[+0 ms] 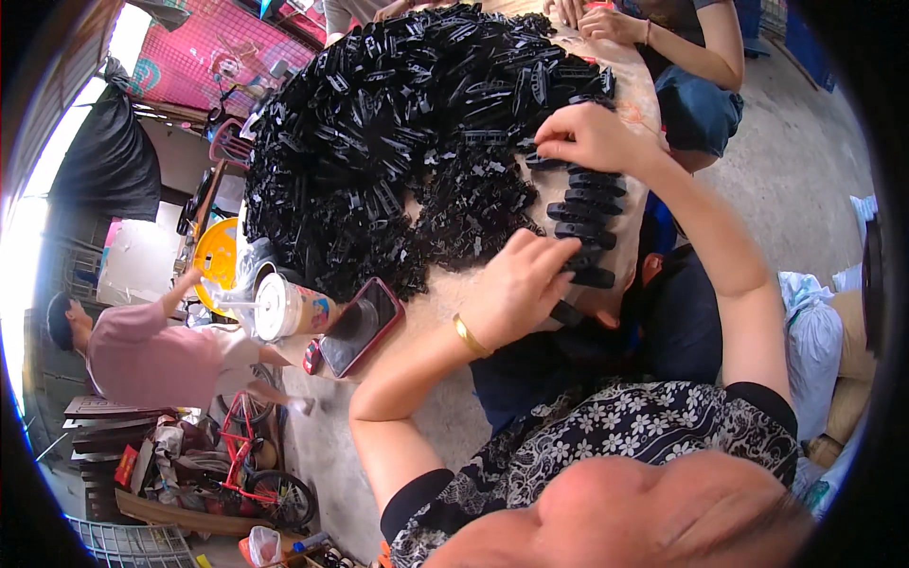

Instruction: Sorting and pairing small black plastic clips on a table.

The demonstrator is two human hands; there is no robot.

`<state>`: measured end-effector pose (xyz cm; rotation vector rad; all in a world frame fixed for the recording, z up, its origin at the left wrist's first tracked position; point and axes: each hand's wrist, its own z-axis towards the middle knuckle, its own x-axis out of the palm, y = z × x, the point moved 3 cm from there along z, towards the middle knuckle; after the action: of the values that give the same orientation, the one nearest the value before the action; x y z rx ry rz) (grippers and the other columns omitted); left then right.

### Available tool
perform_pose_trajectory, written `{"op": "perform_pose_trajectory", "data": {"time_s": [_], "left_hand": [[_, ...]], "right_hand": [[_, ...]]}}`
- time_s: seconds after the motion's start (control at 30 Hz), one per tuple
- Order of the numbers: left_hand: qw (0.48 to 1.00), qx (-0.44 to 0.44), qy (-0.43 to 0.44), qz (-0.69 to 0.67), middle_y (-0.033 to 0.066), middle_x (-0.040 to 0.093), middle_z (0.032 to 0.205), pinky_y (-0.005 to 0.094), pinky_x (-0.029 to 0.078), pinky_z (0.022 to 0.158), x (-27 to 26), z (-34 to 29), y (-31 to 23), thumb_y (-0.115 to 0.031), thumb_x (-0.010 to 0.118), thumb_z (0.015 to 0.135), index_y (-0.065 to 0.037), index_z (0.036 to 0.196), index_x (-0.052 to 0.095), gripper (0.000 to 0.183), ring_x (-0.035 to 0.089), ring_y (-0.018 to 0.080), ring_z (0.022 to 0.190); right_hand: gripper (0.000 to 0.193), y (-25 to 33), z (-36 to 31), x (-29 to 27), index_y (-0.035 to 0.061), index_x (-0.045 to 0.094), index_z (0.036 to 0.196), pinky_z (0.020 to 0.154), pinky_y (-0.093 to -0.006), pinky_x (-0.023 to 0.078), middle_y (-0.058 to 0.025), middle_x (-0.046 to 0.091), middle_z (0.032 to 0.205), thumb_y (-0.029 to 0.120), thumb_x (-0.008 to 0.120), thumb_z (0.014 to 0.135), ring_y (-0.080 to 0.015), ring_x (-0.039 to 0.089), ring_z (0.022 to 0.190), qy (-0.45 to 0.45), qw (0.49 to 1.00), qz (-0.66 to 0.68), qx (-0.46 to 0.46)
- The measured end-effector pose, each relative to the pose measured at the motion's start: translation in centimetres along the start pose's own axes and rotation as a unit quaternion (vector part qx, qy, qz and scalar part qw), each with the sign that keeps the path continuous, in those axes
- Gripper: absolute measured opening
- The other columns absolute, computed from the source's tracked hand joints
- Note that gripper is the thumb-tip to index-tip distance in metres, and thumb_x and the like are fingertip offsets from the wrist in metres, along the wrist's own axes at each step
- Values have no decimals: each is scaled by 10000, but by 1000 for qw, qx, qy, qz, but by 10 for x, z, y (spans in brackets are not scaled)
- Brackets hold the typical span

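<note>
A row of long black plastic parts (591, 201) with rounded ends lies along the near right side of the round table (454, 281). My right hand (597, 142) is over the far end of this row, thumb and fingers curled together beside a black part. At the near end, my left hand (524, 287) has its fingers bent and drawn together close to the last parts of the row; a gold bracelet circles the wrist. Whatever either hand's fingertips grip is hidden. A large heap of loose black plastic parts (379, 123) covers much of the tabletop, with smaller pieces (473, 204) nearest me.
At the table's left edge are a lidded drink cup (277, 308) with a straw and a phone (360, 327) in a red case. Another person's hand (611, 26) works at the far right edge. Someone in pink (142, 355) is at left, near a red bicycle (241, 454). White sacks (811, 331) stand right.
</note>
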<state>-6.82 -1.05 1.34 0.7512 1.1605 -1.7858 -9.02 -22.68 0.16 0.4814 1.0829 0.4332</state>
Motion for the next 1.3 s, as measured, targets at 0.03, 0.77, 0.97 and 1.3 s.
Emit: {"op": "perform_pose_trajectory", "data": {"time_s": [0.03, 0.77, 0.97, 1.3], "left_hand": [[1000, 9, 22, 12, 113, 610, 944, 364, 469, 778, 3, -1, -3, -60, 691, 702, -17, 1053, 597, 367, 537, 295, 871], [817, -412, -27, 402, 180, 630, 922, 392, 504, 767, -86, -16, 208, -255, 713, 736, 23, 931, 605, 357, 622, 320, 842], [855, -331, -285, -281, 84, 638, 939, 213, 489, 637, -84, -9, 161, -112, 679, 815, -1, 1038, 542, 284, 606, 121, 745], [806, -248, -190, -502, 89, 617, 967, 333, 574, 744, -14, 5, 89, -22, 676, 791, 4, 1099, 515, 348, 636, 185, 867]], "right_hand": [[217, 0, -2, 9, 51, 670, 915, 773, -324, 470, -103, 648, 880, 228, 663, 791, -245, 599, 847, -14, 998, -39, -43], [185, -14, 20, 45, 81, 675, 793, 697, -357, 489, -72, 628, 800, 240, 682, 700, -251, 581, 838, 9, 969, -240, -53], [141, -2, 18, 44, 25, 629, 818, 698, -383, 512, -142, 646, 761, 144, 602, 748, -294, 635, 770, -17, 965, -261, -17], [209, 60, -5, 21, -3, 606, 872, 656, -257, 479, -68, 641, 750, 91, 737, 739, -94, 588, 715, -105, 948, 299, 8]]}}
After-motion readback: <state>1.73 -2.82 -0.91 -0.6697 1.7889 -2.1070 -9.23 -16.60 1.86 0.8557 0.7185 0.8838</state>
